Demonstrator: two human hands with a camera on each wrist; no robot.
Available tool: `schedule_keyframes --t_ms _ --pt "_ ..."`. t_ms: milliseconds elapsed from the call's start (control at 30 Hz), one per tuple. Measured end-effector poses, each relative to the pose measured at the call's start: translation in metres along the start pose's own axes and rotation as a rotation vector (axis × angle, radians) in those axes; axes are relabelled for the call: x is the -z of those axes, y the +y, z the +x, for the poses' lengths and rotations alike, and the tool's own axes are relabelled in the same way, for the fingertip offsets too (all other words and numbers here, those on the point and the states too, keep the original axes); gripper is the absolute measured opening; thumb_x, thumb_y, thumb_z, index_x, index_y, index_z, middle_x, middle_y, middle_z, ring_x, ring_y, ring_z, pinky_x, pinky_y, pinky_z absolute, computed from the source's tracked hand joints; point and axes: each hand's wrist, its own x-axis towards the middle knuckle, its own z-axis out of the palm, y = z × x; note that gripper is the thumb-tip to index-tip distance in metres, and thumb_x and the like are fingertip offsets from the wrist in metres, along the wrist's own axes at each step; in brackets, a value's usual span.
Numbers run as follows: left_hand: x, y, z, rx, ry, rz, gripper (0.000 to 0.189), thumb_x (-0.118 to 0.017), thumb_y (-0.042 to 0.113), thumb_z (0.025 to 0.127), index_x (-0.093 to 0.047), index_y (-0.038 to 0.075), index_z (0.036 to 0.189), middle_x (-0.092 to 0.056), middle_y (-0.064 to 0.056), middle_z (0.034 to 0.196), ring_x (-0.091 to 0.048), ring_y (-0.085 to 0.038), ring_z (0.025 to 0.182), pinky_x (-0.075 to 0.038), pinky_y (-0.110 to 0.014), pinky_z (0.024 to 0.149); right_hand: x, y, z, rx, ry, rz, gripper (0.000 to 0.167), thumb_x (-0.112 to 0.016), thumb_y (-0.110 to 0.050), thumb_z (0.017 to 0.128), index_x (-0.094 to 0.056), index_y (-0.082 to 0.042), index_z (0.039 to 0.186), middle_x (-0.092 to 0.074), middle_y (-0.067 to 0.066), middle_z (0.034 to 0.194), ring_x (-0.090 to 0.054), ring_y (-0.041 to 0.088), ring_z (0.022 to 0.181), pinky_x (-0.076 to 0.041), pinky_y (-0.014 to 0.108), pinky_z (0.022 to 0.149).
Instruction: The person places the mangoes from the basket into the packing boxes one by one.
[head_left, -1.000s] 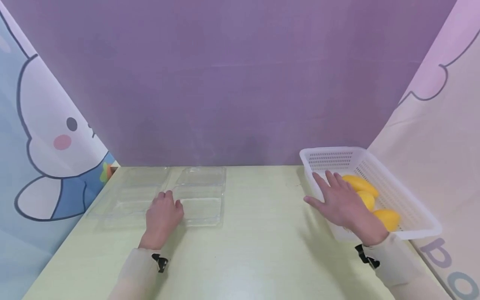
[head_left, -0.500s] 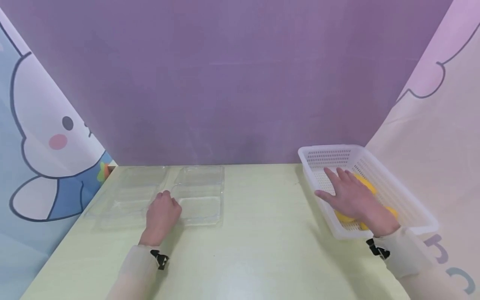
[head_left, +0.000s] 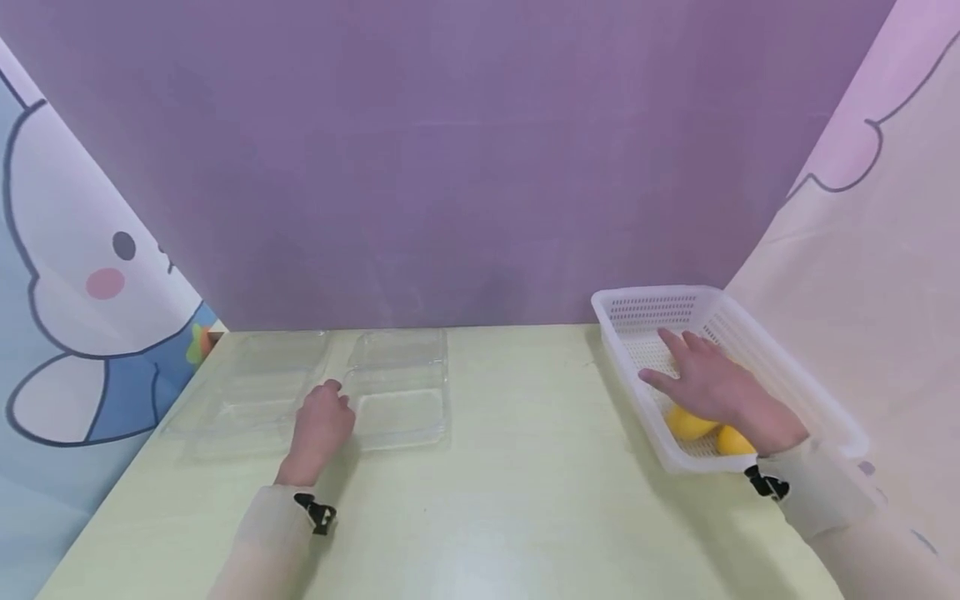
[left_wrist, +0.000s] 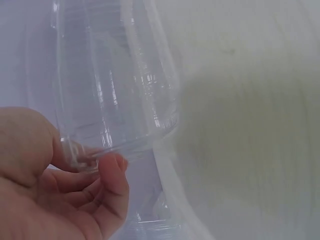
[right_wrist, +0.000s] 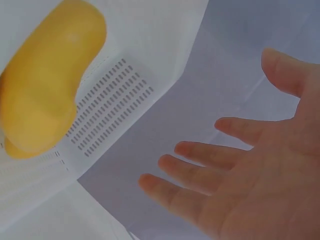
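My left hand (head_left: 322, 429) is at two clear plastic clamshell containers on the table. In the left wrist view, its thumb and fingers pinch the rim corner of a clear container (left_wrist: 115, 75). The right container (head_left: 401, 408) lies with its lid folded back, and the left container (head_left: 262, 367) is partly behind the hand. Over the white perforated basket (head_left: 652, 310), my right hand (head_left: 708, 379) hovers with fingers spread, holding nothing. Yellow mangoes (head_left: 688, 423) lie in the basket, partly hidden by that hand; one mango (right_wrist: 50, 75) shows large in the right wrist view.
The pale table (head_left: 510, 467) stretches between the containers and the basket. A purple backdrop (head_left: 480, 167) stands at its far edge. Printed cloth panels (head_left: 150, 308) flank both sides.
My right hand has shifted slightly right and farther over the basket, covering different mangoes. The left hand has stayed nearly still at the containers. The head view has drifted a little.
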Motion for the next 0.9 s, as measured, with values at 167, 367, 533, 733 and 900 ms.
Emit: schedule_keyframes --t_ms 167,367,533,733,900 --pt "0.001 0.0 0.004 0.018 -0.039 -0.05 0.042 -0.045 0.007 0.101 -0.044 -0.018 0.135 -0.058 -0.038 0.124 -0.06 -0.052 0.11 -0.054 -0.057 0.087 0.003 0.006 0.0 -0.024 -0.013 0.028 0.091 -0.046 -0.06 0.102 -0.019 0.008 0.156 -0.02 0.045 0.153 -0.022 0.062 0.138 -0.028 0.077 0.103" --pt "0.0 0.001 0.007 0.074 -0.105 -0.12 0.043 -0.049 0.012 0.102 -0.046 -0.014 0.136 -0.06 -0.035 0.121 -0.065 -0.042 0.099 -0.056 -0.05 0.082 0.004 0.015 -0.002 -0.043 -0.025 0.075 0.091 -0.046 -0.058 0.102 -0.017 0.009 0.157 -0.021 0.043 0.154 -0.018 0.061 0.141 -0.02 0.075 0.108" --pt "-0.002 0.002 0.006 0.115 -0.171 -0.222 0.042 -0.051 0.014 0.104 -0.047 -0.012 0.135 -0.06 -0.028 0.115 -0.066 -0.031 0.088 -0.055 -0.042 0.074 0.004 0.024 -0.003 -0.054 -0.032 0.095 0.091 -0.045 -0.057 0.103 -0.017 0.011 0.156 -0.021 0.042 0.154 -0.019 0.061 0.14 -0.02 0.074 0.109" --pt "-0.007 0.004 0.004 0.115 -0.198 -0.417 0.037 -0.052 0.01 0.103 -0.048 -0.015 0.129 -0.059 -0.019 0.092 -0.058 -0.019 0.07 -0.051 -0.033 0.066 0.006 0.031 -0.005 -0.073 -0.058 0.119 0.094 -0.043 -0.06 0.103 -0.015 0.013 0.155 -0.021 0.043 0.153 -0.021 0.063 0.137 -0.022 0.075 0.108" --pt "-0.011 0.005 0.004 0.102 -0.227 -0.491 0.036 -0.052 0.01 0.103 -0.047 -0.016 0.127 -0.058 -0.015 0.084 -0.054 -0.016 0.067 -0.051 -0.03 0.067 0.007 0.036 -0.005 -0.087 -0.071 0.134 0.094 -0.044 -0.058 0.103 -0.015 0.017 0.153 -0.024 0.045 0.151 -0.024 0.064 0.136 -0.023 0.074 0.108"
